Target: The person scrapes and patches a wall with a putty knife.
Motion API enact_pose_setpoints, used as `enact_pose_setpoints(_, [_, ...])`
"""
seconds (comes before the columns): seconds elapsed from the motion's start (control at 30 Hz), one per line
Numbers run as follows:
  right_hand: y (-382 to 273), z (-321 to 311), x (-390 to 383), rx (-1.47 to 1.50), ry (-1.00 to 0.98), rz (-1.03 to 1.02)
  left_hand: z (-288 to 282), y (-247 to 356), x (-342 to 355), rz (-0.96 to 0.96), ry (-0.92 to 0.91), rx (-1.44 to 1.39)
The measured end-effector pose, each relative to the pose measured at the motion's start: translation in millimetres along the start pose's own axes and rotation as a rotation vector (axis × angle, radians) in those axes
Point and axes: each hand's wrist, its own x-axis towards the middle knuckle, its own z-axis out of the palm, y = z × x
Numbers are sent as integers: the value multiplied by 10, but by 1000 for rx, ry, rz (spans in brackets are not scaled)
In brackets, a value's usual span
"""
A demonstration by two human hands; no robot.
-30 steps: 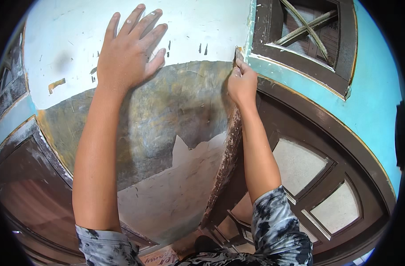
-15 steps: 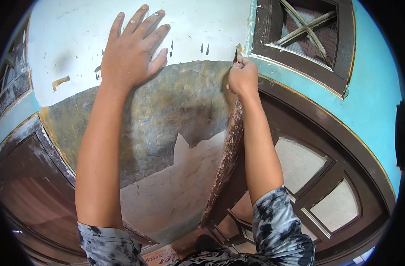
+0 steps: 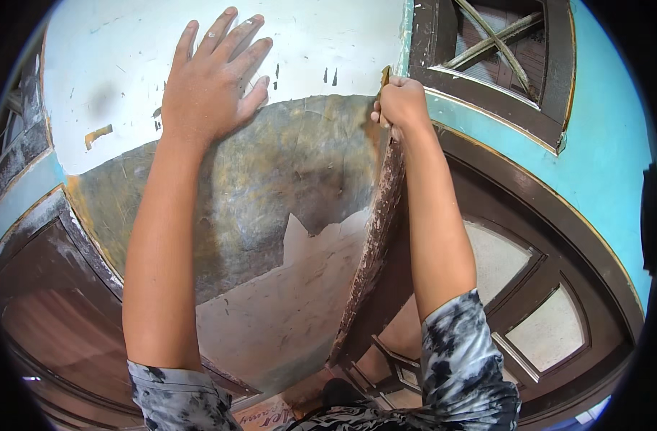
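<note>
My left hand (image 3: pixel 210 93) lies on the white wall (image 3: pixel 328 39) with its fingers spread, just above a rough grey-yellow patch (image 3: pixel 278 165) of bare plaster. My right hand (image 3: pixel 400 104) is closed on a scraper (image 3: pixel 385 75) with a small dull yellowish-dark blade, at the wall's right corner, where white paint meets a turquoise strip. The scraper's grip is hidden in my fingers. Below that hand runs a chipped dark brown vertical edge (image 3: pixel 371 251). Lower on the wall is a paler, jagged-edged area (image 3: pixel 271 323).
A brown-framed window (image 3: pixel 558 122) with crossed slats sits at upper right on a turquoise wall (image 3: pixel 608 144). Brown panelled doors flank me at lower right (image 3: pixel 540 330) and lower left (image 3: pixel 55 309). A further worn frame (image 3: pixel 12 151) is at the far left.
My right hand and forearm have shifted rightward, and the scraper's blade shows more above the fingers at the corner. My left hand stays spread on the wall with little movement.
</note>
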Motion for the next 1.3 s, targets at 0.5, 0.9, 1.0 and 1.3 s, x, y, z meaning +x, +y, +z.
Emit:
enact_pose_setpoints(0.5, [-297,-437,491,365,-179,332,-47,7,44,11,-16,-36])
enact_pose_setpoints(0.9, [-437,-232,436,367,-108,289,-37,-28,7,9,-8,-30])
enact_pose_setpoints(1.0, [-335,-252,436,297,-36,243,15,13,17,9,4,-43])
enact_pose_setpoints(1.3, [553,-291,-38,-269,87,-473,-5,35,-3,-13,-8,-7])
